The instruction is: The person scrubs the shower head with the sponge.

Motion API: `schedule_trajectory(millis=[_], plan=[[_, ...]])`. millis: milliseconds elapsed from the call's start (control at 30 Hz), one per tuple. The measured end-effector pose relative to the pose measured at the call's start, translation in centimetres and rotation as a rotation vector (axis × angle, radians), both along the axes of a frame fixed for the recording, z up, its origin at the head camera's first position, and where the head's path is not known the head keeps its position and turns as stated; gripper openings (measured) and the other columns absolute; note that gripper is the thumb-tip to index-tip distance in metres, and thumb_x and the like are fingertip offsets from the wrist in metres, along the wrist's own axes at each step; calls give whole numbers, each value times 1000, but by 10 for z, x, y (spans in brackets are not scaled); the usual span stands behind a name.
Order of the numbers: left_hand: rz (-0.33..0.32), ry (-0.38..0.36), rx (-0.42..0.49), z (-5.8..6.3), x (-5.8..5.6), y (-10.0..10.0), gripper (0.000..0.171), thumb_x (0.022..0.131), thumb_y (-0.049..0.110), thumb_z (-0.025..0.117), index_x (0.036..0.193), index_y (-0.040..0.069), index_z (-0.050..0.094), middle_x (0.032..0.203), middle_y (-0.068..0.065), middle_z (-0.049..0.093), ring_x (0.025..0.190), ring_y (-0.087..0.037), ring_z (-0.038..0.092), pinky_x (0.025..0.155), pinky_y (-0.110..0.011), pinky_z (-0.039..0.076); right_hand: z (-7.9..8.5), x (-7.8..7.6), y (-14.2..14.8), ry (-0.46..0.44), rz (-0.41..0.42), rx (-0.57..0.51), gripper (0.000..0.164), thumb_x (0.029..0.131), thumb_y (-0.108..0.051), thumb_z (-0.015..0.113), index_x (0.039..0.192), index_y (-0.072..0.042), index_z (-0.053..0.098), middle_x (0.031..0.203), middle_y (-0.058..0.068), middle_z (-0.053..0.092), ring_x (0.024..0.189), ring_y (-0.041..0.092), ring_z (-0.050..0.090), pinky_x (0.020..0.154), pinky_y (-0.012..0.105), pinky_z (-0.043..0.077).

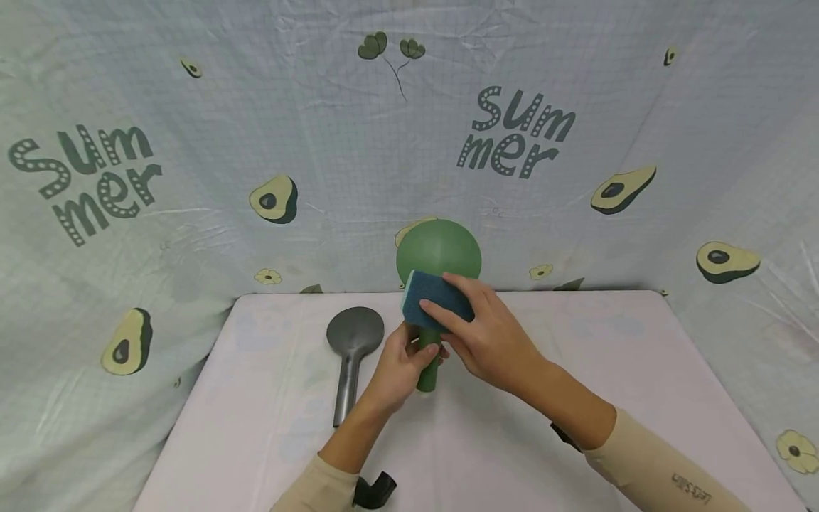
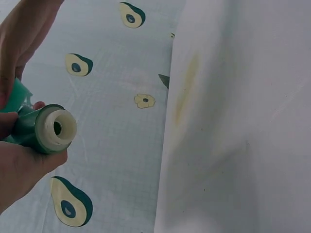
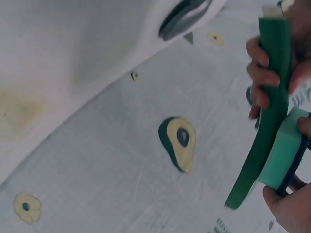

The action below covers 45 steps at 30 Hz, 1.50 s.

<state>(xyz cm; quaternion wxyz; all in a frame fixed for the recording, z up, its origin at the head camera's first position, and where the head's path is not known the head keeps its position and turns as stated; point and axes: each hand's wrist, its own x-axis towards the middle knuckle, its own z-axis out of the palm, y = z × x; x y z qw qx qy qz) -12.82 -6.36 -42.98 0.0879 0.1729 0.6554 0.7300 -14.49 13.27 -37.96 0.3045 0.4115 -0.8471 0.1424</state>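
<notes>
A green shower head (image 1: 439, 245) is held upright over the table, its round head up and its handle pointing down. My left hand (image 1: 397, 368) grips the handle, with fingers and thumb wrapped round it. In my right hand (image 1: 499, 341) is a sponge (image 1: 434, 297), pinched between fingers and thumb. The sponge has a dark blue scouring side and a light green foam side (image 3: 283, 155). That foam side lies against the shower head where head and handle meet. In the left wrist view the handle's white threaded end (image 2: 62, 127) faces the camera.
A dark grey shower head (image 1: 355, 333) lies on the pale table (image 1: 550, 341), left of my left hand. Behind the table hangs a cloth (image 1: 358, 142) printed with avocados. Black fittings (image 1: 375, 491) show at my wrists.
</notes>
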Motion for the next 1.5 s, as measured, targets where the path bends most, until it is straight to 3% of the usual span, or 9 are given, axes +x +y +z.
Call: schedule_trajectory(millis=[200, 433, 567, 767, 967, 1133, 1300, 1400, 1500], plan=[[-56, 16, 17, 0, -1, -1, 54, 102, -7, 51, 153, 0, 36, 125, -36, 58, 94, -13, 67, 89, -25, 58, 27, -31, 23, -82, -106, -119, 58, 93, -13, 78, 147, -18, 58, 155, 29, 40, 139, 49, 43, 107, 64, 46], [-48, 3, 44, -2, -1, 1, 53, 103, -8, 50, 153, 0, 38, 122, -36, 59, 93, -14, 66, 88, -25, 58, 48, -55, 39, -220, -187, -206, 53, 98, -14, 73, 148, -16, 57, 157, 27, 38, 143, 48, 39, 112, 64, 41], [-38, 10, 42, -2, 0, 1, 53, 104, -5, 50, 155, 2, 36, 120, -35, 58, 92, -15, 65, 87, -24, 57, 38, -48, 34, -165, -153, -164, 54, 95, -13, 75, 146, -15, 58, 155, 29, 39, 141, 50, 41, 110, 65, 42], [-3, -15, 36, -3, -2, 1, 52, 106, -3, 49, 156, 5, 36, 120, -35, 58, 89, -16, 64, 84, -24, 56, 4, -19, 16, -27, -40, -54, 59, 88, -12, 81, 143, -17, 60, 149, 33, 43, 132, 52, 48, 101, 63, 52], [23, -22, 14, -3, -3, 1, 51, 105, -4, 49, 154, 0, 36, 118, -35, 57, 86, -16, 64, 84, -25, 56, -8, -6, 10, -12, -5, -7, 64, 84, -13, 85, 143, -18, 60, 148, 30, 44, 130, 48, 50, 100, 60, 54], [-3, 4, 24, -1, -4, -1, 55, 103, -5, 51, 156, 4, 36, 117, -36, 58, 88, -15, 65, 85, -25, 56, 11, -23, 17, -56, -52, -46, 60, 90, -14, 81, 145, -19, 58, 151, 29, 42, 134, 49, 48, 104, 62, 50], [-32, 18, 20, -2, -3, -1, 58, 103, -5, 52, 157, 5, 35, 117, -35, 58, 89, -17, 66, 88, -26, 55, 43, -52, 29, -174, -156, -161, 54, 97, -14, 74, 147, -16, 56, 154, 29, 39, 139, 49, 42, 109, 64, 44], [-27, 2, 28, -2, -2, 1, 57, 103, -3, 50, 157, 4, 35, 116, -36, 57, 87, -15, 65, 89, -26, 54, 56, -65, 37, -250, -183, -214, 51, 99, -13, 71, 148, -14, 55, 155, 30, 37, 141, 48, 40, 110, 64, 42], [4, -24, 27, -1, -1, 3, 53, 105, 2, 47, 157, 5, 36, 114, -34, 57, 83, -14, 62, 87, -26, 54, 59, -66, 38, -255, -195, -213, 51, 99, -14, 70, 148, -13, 56, 154, 31, 38, 141, 50, 41, 110, 64, 42]])
